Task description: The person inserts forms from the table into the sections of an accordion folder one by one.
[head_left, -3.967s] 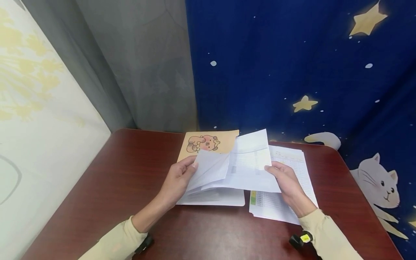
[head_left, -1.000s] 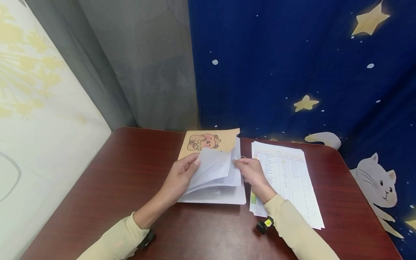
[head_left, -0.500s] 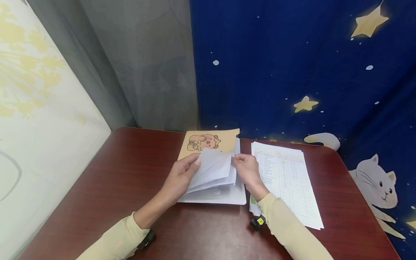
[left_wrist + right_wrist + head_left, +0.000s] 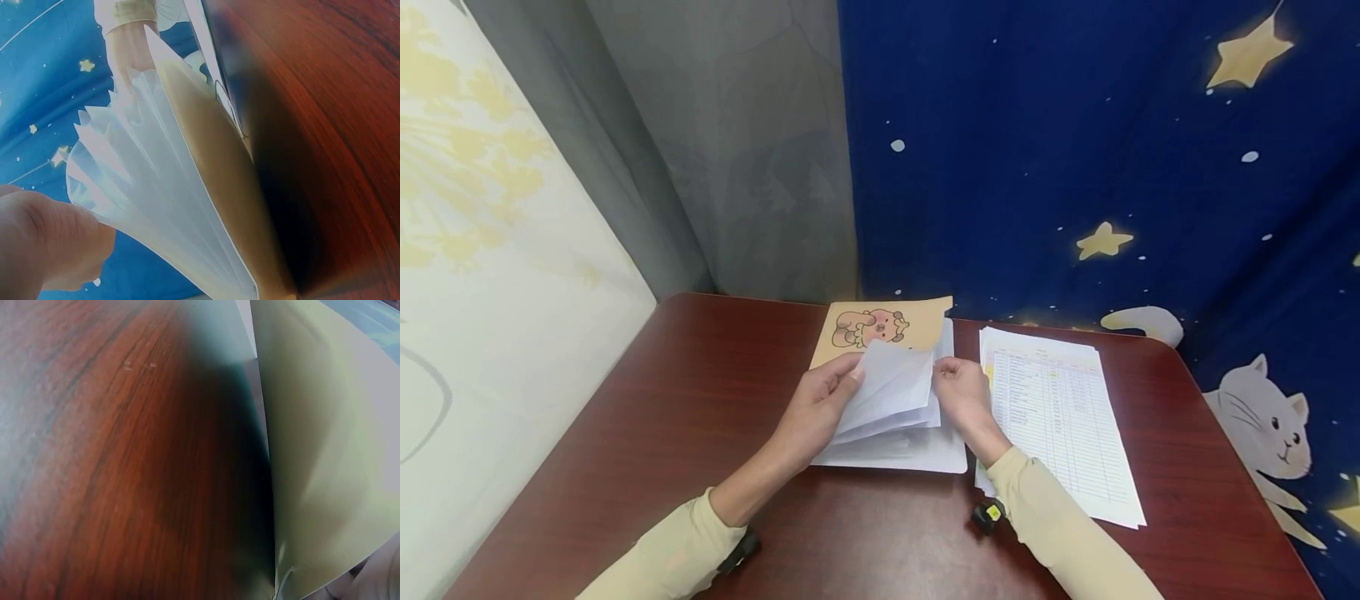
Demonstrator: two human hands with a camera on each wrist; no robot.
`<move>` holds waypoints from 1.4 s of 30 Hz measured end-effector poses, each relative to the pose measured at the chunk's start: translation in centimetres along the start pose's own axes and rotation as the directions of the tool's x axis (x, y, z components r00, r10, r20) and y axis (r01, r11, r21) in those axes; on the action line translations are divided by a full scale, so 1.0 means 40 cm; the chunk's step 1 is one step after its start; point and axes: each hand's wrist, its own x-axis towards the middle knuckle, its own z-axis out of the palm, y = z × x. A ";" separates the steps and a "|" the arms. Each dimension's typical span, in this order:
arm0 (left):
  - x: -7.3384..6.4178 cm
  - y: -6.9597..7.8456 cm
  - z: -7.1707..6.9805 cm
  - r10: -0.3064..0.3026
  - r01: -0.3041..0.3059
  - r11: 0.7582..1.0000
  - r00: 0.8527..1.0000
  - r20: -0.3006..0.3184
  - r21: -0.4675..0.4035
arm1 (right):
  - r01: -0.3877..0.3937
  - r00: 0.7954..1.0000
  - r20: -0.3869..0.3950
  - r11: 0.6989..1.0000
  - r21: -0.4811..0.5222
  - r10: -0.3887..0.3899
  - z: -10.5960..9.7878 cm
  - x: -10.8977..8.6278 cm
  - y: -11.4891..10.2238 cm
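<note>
An expanding file folder (image 4: 925, 312) with a cream cover and a cartoon bear stands partly spread on the table. Its translucent pockets (image 4: 150, 156) fan out in the left wrist view. My left hand (image 4: 815, 406) grips the folder's pockets at their left side, thumb on the near face. My right hand (image 4: 964, 392) has curled fingers and pinches at the pockets' right edge; its fingertips are partly hidden there. The folder's cream panel (image 4: 325, 444) fills the right of the right wrist view. A stack of printed sheets (image 4: 1063, 433) lies right of the folder.
The dark red wooden table (image 4: 880, 533) carries the folder and the papers. A blue star curtain (image 4: 1000, 167) and a grey curtain (image 4: 745, 167) hang behind its far edge. A pale patterned panel (image 4: 497, 317) stands on the left.
Four seconds ago my right hand held a printed sheet out to the right; that sheet is no longer seen there. The right hand has moved left to the folder's edge. The left hand has stayed.
</note>
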 end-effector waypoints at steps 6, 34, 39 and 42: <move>-0.001 0.000 -0.005 -0.009 0.009 1.000 1.000 -0.021 0.011 | -0.012 1.000 0.000 1.000 0.000 0.012 0.003 0.007 0.004; 0.001 0.001 -0.026 -0.013 0.013 1.000 0.998 -0.057 0.011 | 0.062 0.997 0.033 0.973 0.223 -0.071 -0.120 -0.018 0.075; 0.002 -0.002 -0.022 -0.017 0.016 1.000 0.998 -0.053 -0.002 | 0.088 0.996 0.024 0.992 0.087 -0.090 -0.156 -0.023 0.101; 0.003 -0.005 -0.018 -0.018 0.018 1.000 0.999 -0.044 -0.002 | 0.092 0.995 0.026 0.996 -0.011 -0.092 -0.181 -0.031 0.124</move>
